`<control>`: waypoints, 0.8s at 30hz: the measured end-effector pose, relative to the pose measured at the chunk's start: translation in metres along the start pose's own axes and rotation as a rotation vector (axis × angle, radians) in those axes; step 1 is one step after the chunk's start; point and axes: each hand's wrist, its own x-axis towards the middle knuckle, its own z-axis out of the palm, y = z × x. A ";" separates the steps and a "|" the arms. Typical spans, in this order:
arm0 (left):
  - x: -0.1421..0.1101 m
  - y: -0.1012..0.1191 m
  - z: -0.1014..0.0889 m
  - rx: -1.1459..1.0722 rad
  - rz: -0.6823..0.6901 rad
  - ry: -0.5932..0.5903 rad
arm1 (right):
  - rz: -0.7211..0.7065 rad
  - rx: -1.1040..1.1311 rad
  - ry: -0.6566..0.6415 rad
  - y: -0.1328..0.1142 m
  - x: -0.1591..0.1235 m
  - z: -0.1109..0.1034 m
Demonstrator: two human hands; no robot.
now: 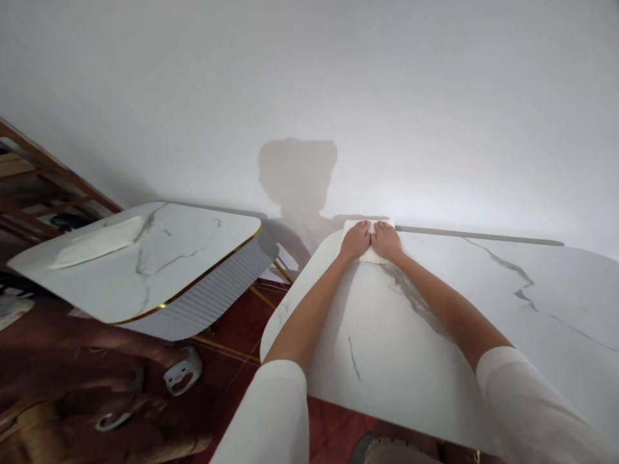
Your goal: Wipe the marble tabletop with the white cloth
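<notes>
Head view: the white cloth (371,256) lies on the marbled desk (396,361), at its far edge near the left rounded corner, close to the wall (435,103). The left hand (356,240) and the right hand (385,240) rest on it side by side, palms down and fingers toward the wall, thumbs nearly meeting; neither looks to be pinching the fabric. How hard they bear down, I cannot tell.

Since the cloth seems only to sit under the palms, it could bunch or slip free if the hands slid unevenly. A grey strip (478,234) runs along the wall, perhaps a shadow, perhaps a gap; pushing farther might ruck the cloth, knock the fingertips, or tuck an edge down behind. Both arms stretch almost straight, so control is probably weak, and leaning on them might shift the desk if it is light.

A sideways sweep past the corner could carry the cloth over toward the red floor (249,316). Farther left, a gold-edged table (193,258) stands apart, bearing a pale folded bundle (99,241). Another person's leg (120,338) and a slipper (184,371) are near that table, so stepping left risks a bump.
</notes>
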 end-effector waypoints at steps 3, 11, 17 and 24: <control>0.016 -0.003 0.006 -0.014 0.021 0.001 | 0.019 -0.013 0.022 0.009 0.012 0.002; 0.016 -0.004 0.012 0.023 0.104 0.037 | 0.065 -0.004 0.058 0.004 0.003 0.000; -0.024 0.015 0.000 0.043 0.140 -0.009 | 0.083 -0.042 0.033 -0.012 -0.042 -0.010; -0.141 0.067 -0.026 0.063 0.110 -0.028 | -0.067 -0.066 0.030 -0.042 -0.157 -0.036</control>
